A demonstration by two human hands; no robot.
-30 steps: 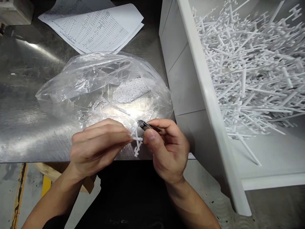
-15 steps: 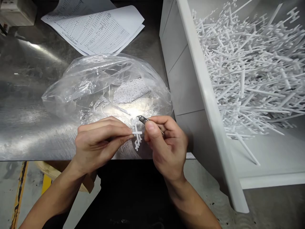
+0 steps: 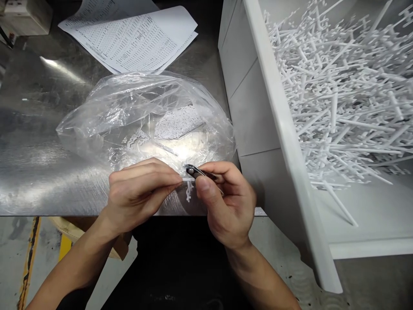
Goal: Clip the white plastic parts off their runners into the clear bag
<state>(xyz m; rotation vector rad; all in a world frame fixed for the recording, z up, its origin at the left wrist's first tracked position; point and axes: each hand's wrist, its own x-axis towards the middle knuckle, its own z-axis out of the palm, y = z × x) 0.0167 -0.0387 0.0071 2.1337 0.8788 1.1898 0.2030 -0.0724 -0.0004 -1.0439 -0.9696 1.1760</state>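
Between finger and thumb, my left hand (image 3: 142, 191) pinches one end of a small branched white plastic piece (image 3: 189, 189). My right hand (image 3: 226, 193) is closed around small dark metal cutters (image 3: 195, 171), their tip at the upper part of the white piece. Behind both hands a clear plastic bag (image 3: 109, 99) lies on the metal table (image 3: 29, 159). Small white parts (image 3: 177, 122) show inside the bag in a patch. The cutter handles are partly hidden by my right fingers.
On the right, a large white bin (image 3: 274, 99) holds a heap of white branched plastic sticks (image 3: 348, 94). Printed sheets (image 3: 138, 41) lie behind the bag. A pale block-like box (image 3: 29, 17) stands at the far left. The table's front edge runs below my hands.
The cutters have moved down and in over the white piece, covering part of its top. Less of the piece's upper part shows. My left hand keeps its pinch.
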